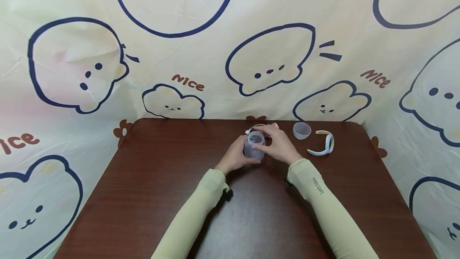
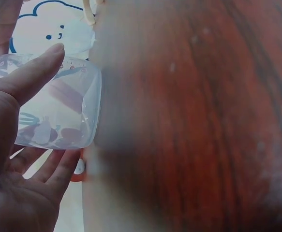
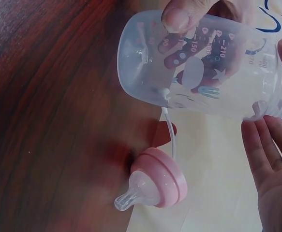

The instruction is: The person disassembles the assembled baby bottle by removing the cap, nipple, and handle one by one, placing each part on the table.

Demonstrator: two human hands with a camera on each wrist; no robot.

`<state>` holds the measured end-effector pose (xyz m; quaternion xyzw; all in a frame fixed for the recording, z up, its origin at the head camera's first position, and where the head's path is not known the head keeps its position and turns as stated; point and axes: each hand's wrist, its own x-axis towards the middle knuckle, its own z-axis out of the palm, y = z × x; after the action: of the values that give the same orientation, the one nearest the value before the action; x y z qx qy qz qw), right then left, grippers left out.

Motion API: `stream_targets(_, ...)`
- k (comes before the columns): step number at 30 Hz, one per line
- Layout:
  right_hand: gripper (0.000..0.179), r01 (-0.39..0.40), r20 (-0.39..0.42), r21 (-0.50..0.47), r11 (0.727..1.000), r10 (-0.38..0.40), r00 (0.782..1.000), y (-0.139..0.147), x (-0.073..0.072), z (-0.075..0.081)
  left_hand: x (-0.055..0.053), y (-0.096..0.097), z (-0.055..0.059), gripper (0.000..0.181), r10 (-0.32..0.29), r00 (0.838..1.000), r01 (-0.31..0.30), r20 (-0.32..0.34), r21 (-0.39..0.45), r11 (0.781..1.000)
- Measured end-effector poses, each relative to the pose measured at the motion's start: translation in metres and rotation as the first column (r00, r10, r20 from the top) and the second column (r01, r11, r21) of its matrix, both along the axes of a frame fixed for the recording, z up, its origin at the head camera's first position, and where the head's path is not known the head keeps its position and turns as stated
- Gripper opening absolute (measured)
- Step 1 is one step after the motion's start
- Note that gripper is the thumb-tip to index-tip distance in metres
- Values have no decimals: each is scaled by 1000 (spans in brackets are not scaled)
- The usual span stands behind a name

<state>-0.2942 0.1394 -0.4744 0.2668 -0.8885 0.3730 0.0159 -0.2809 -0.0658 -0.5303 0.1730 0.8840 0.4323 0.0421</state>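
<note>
A translucent baby bottle (image 1: pixel 253 153) stands upright near the table's back edge, its neck uncovered. My left hand (image 1: pixel 235 156) grips its body, thumb on one side and fingers round the other. With thumb and fingers spread round the neck, my right hand (image 1: pixel 281 144) holds the bottle's upper end. In the right wrist view, a small clear tab (image 3: pixel 258 110) shows at the neck by the right fingertips; I cannot tell what it belongs to. A pink collar with a clear teat (image 3: pixel 160 179) lies on the table behind the bottle, with a thin straw (image 3: pixel 170 130) beside it.
Right of the hands sits a translucent cup-shaped cap (image 1: pixel 302 130). Farther right lies a curved pale blue and cream handle (image 1: pixel 328 144). The brown table (image 1: pixel 161 195) ends at the back against a printed cloth (image 1: pixel 215 103).
</note>
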Motion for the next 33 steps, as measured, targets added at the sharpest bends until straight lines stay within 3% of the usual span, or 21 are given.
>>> stream_targets(16, 56, 21, 62, -56, 998, -18, 998, -2, -4, -7, -3, -5, 1, 93, -3, 1000, 3, 6, -33, 999)
stream_targets(30, 58, 15, 72, -63, 998, -11, 997, 0, -1, -10, -1, -1, -4, 103, 8, 1000, -8, 5, -19, 1000)
stream_targets(33, 66, 3, 78, -34, 999, 0, 997, 1, -1, -12, 1, -1, -4, 106, 12, 1000, -12, 3, -10, 1000)
